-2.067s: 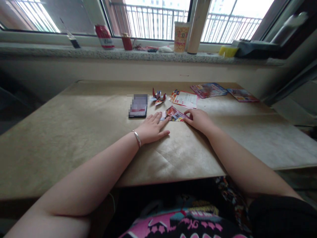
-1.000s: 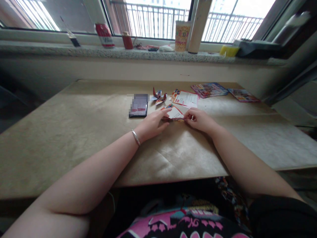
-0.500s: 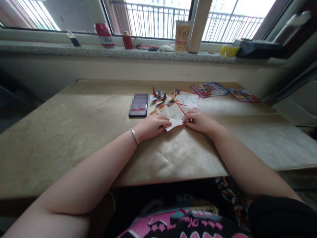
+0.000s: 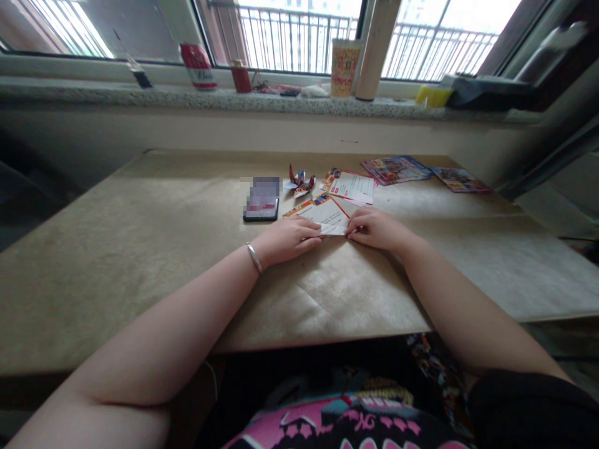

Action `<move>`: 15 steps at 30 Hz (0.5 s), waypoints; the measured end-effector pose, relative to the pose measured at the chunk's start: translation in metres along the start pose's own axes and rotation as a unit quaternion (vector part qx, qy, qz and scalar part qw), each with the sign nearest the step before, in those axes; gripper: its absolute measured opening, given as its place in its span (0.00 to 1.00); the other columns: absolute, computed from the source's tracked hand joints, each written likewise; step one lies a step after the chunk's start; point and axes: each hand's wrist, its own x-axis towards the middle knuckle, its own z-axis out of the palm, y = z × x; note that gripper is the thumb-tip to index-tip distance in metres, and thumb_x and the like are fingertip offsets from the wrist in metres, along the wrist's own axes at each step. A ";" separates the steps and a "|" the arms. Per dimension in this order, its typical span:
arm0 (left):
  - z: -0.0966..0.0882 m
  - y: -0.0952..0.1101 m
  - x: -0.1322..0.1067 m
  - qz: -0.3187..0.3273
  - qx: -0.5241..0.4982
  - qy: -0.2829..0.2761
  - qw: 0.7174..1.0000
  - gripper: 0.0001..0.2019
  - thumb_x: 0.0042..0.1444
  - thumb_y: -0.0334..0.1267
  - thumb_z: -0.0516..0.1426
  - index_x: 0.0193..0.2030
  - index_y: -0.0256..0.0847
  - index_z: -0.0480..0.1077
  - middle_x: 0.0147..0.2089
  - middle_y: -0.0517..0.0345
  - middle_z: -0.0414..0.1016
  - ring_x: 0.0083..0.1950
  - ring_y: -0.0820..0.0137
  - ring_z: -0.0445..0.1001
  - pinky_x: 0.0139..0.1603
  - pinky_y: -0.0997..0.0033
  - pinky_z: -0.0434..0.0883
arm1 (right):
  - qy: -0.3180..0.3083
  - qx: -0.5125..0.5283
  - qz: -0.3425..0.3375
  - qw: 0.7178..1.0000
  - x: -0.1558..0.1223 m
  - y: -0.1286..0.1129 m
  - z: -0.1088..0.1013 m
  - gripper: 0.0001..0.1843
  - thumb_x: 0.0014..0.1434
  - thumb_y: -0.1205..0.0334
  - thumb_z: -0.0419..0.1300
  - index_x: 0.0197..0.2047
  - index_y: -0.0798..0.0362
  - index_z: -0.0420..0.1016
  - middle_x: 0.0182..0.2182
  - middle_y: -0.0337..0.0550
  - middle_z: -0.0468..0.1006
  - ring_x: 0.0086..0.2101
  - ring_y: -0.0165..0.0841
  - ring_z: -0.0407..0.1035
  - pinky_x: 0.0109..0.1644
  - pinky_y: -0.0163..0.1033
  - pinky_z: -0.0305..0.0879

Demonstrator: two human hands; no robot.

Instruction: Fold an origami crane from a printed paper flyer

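A printed sheet of paper (image 4: 322, 215), white with an orange patterned border, lies on the table between my hands, its near edge folded up. My left hand (image 4: 292, 238) has its fingers on top of the paper's near left part and its thumb at the near edge, gripping the fold. Closed in a pinch, my right hand (image 4: 372, 226) holds the paper's right corner. Just beyond stands a folded paper figure (image 4: 301, 182) with pointed red tips. Another printed sheet (image 4: 350, 186) lies behind the held one.
A phone (image 4: 262, 199) lies left of the papers. Stacks of colourful cards (image 4: 397, 169) and more cards (image 4: 461, 179) are at the back right of the table (image 4: 140, 249). On the windowsill stand a red can (image 4: 197, 65), a patterned cup (image 4: 345, 68) and a yellow item (image 4: 433, 95).
The near flap of the paper, which stuck out toward me, is now folded back so the near edge runs straight between my hands. Both hands have hardly moved.
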 end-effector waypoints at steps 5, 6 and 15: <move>0.002 -0.002 0.001 -0.020 -0.043 0.023 0.999 0.20 0.67 0.46 0.46 0.48 0.44 0.79 0.57 0.54 0.76 0.59 0.64 0.73 0.63 0.62 0.66 | -0.006 0.004 0.005 1.000 0.001 -0.001 -0.001 0.08 0.58 0.58 0.61 0.34 0.49 0.81 0.36 0.45 0.79 0.39 0.35 0.72 0.48 0.41 0.67; 0.002 -0.002 0.001 -0.026 -0.056 0.027 0.998 0.20 0.67 0.46 0.46 0.47 0.45 0.79 0.56 0.54 0.77 0.58 0.66 0.73 0.63 0.64 0.67 | -0.007 0.004 0.006 1.000 0.001 -0.001 -0.001 0.08 0.58 0.57 0.61 0.34 0.49 0.82 0.36 0.45 0.79 0.39 0.35 0.72 0.48 0.41 0.67; 0.004 -0.001 0.005 -0.139 -0.080 0.057 0.985 0.17 0.64 0.44 0.49 0.40 0.41 0.78 0.42 0.55 0.82 0.46 0.65 0.77 0.52 0.65 0.72 | -0.006 0.018 -0.007 1.000 0.001 0.000 0.000 0.07 0.58 0.60 0.61 0.33 0.49 0.81 0.36 0.45 0.79 0.39 0.36 0.72 0.47 0.42 0.67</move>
